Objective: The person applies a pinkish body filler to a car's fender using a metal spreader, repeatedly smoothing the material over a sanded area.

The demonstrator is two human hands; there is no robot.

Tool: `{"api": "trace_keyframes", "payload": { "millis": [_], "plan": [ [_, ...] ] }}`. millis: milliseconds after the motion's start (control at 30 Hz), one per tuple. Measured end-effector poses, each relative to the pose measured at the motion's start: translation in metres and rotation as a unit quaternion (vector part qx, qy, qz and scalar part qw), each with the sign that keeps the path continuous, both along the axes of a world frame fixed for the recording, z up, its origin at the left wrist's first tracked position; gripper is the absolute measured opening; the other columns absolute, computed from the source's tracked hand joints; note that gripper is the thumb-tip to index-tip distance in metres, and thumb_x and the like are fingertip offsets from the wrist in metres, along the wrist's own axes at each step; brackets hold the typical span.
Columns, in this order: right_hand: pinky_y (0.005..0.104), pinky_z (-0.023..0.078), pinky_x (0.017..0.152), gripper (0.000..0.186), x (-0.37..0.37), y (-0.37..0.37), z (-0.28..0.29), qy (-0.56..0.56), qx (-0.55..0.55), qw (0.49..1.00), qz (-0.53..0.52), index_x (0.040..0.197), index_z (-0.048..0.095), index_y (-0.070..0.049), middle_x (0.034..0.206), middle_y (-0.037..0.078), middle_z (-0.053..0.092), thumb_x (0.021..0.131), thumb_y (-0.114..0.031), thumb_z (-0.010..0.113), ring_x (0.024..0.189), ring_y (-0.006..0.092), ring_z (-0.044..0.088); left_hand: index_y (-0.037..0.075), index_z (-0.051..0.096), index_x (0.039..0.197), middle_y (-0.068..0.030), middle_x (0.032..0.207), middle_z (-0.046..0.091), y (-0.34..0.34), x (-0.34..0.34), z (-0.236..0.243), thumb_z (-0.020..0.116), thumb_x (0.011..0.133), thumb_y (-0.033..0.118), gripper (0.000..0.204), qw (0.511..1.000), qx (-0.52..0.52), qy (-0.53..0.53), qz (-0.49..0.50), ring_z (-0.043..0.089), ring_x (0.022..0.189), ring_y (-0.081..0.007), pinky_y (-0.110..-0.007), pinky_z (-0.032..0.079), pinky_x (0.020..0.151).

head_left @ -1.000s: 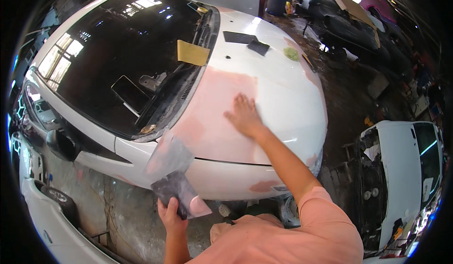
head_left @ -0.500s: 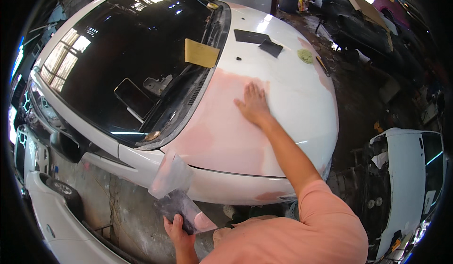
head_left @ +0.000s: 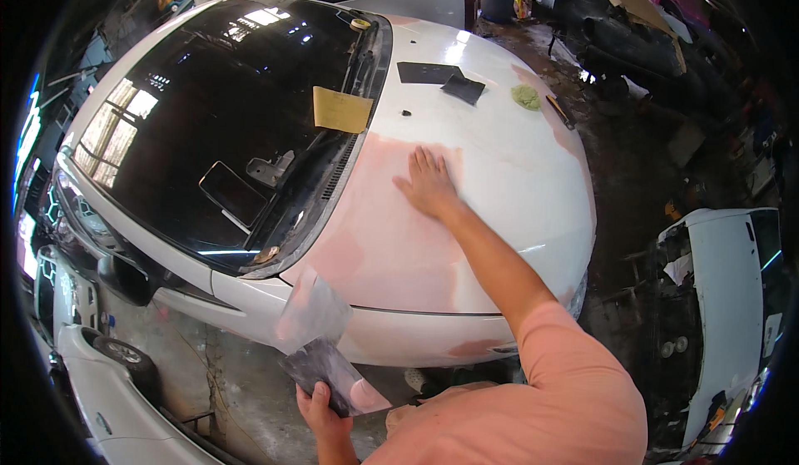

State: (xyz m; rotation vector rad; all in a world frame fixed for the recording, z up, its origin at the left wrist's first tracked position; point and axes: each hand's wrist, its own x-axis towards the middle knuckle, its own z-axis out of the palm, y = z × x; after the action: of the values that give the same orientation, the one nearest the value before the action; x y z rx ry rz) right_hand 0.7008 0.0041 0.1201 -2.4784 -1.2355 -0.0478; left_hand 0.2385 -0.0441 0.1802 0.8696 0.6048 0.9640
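Note:
My right hand [head_left: 431,186] lies flat, fingers spread, on the pink filler patch [head_left: 391,249] that covers part of the white car hood [head_left: 524,190]. Down at the near side, my left hand [head_left: 323,411] grips a dark flat board [head_left: 320,373] smeared with pink paste. A cloudy translucent sheet [head_left: 315,311] with a pinkish tint stands out from the board's far edge, in front of the fender. How the sheet and board are joined is unclear. The left thumb rests on top of the board; the other fingers are mostly hidden beneath it.
Dark sandpaper sheets [head_left: 429,73], a green round pad [head_left: 525,96] and a cutter-like tool [head_left: 561,111] lie on the hood's far part. Yellow sandpaper [head_left: 343,110] rests by the windshield base. A detached white car door [head_left: 724,315] stands right; another car [head_left: 125,390] is at left.
The whole view has shifted slightly. My right hand has slid a little over the pink patch, away from me and toward the windshield. My left hand still holds the board.

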Motion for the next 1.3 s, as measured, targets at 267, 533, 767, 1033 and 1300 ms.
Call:
{"api": "trace_keyframes", "payload": {
  "millis": [267, 533, 767, 1033, 1300],
  "plan": [
    [0.0503, 0.009, 0.125, 0.083, -0.02, -0.002, 0.005, -0.042, -0.031, 0.997, 0.049, 0.154, 0.026, 0.008, 0.164, 0.025, 0.022, 0.102, -0.056, 0.036, 0.154, 0.0348, 0.016, -0.003, 0.044, 0.139, -0.0143, 0.119, 0.061, -0.018, 0.0, 0.004, 0.064, 0.093, 0.015, 0.054, 0.999, -0.007, 0.016, -0.031, 0.064, 0.104, -0.0264, -0.04, 0.054, 0.091],
    [0.0495, 0.023, 0.122, 0.057, -0.165, -0.228, 0.006, 0.01, 0.07, 0.995, 0.069, 0.145, 0.047, 0.002, 0.157, 0.02, 0.038, 0.103, -0.037, 0.049, 0.146, 0.0337, 0.035, -0.003, 0.046, 0.136, -0.0152, 0.122, 0.063, -0.011, 0.05, -0.017, 0.065, 0.092, 0.014, 0.051, 0.967, 0.016, 0.022, -0.255, 0.065, 0.108, -0.0269, -0.041, 0.054, 0.094],
    [0.0362, 0.046, 0.105, 0.04, -0.335, -0.424, -0.051, 0.44, 0.443, 0.741, -0.249, 0.136, 0.058, -0.002, 0.141, 0.013, 0.057, 0.102, -0.023, 0.061, 0.128, 0.0227, 0.056, -0.001, 0.048, 0.134, -0.0135, 0.119, 0.064, -0.102, 0.088, -0.038, 0.068, 0.092, 0.014, 0.049, 0.886, 0.001, 0.058, -0.461, 0.065, 0.105, -0.0249, -0.041, 0.054, 0.093],
    [0.0398, 0.043, 0.104, 0.059, -0.483, -0.612, -0.038, 0.436, 0.73, 0.432, -0.3, 0.145, 0.047, -0.003, 0.141, 0.01, 0.056, 0.108, -0.048, 0.038, 0.126, 0.0222, 0.055, -0.002, 0.051, 0.132, -0.0113, 0.12, 0.064, -0.335, 0.06, -0.058, 0.068, 0.092, 0.013, 0.047, 0.658, -0.088, 0.203, -0.72, 0.063, 0.108, -0.0215, -0.037, 0.051, 0.095],
    [0.045, 0.042, 0.11, 0.056, -0.565, -0.778, 0.021, 0.29, 0.846, 0.282, -0.346, 0.143, 0.046, -0.002, 0.14, 0.012, 0.056, 0.106, -0.044, 0.044, 0.128, 0.0279, 0.055, 0.0, 0.05, 0.138, -0.0076, 0.126, 0.063, -0.571, -0.004, -0.048, 0.068, 0.096, 0.017, 0.049, 0.416, -0.12, 0.158, -0.888, 0.061, 0.114, -0.0173, -0.036, 0.048, 0.101]
  ]
}}
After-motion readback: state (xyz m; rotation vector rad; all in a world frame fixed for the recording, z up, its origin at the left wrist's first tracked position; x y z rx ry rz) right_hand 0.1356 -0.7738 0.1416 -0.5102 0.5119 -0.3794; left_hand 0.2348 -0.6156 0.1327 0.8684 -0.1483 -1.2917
